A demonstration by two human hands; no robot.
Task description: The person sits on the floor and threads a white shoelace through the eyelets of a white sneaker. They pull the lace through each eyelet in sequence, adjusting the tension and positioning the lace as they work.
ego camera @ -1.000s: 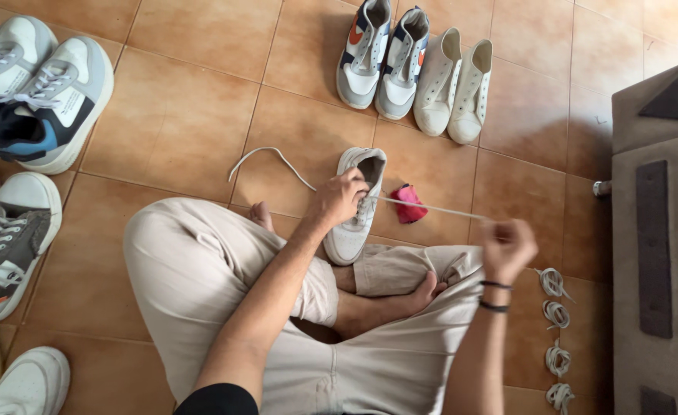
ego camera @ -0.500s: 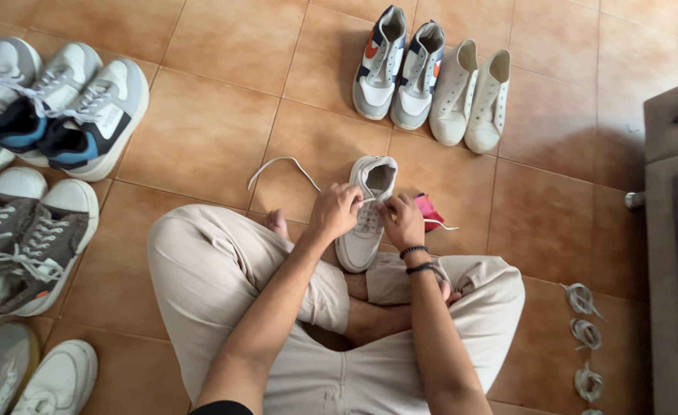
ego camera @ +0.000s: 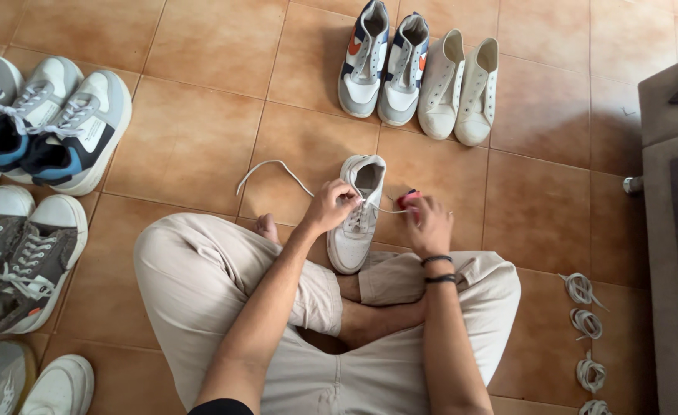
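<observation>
While shoe pairs (ego camera: 418, 73) ring it, hands lace a sneaker (ego camera: 357, 215).

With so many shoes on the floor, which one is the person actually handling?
The single white sneaker in front of the crossed legs: the left hand grips it and the right hand pulls its white lace. The others stand untouched in pairs.

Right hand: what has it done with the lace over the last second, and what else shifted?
The right hand swung back from a far-right pull to beside the white shoe, gripping a short stretch of lace. The left hand stayed on the shoe; the lace's loose end still trails left.
</observation>
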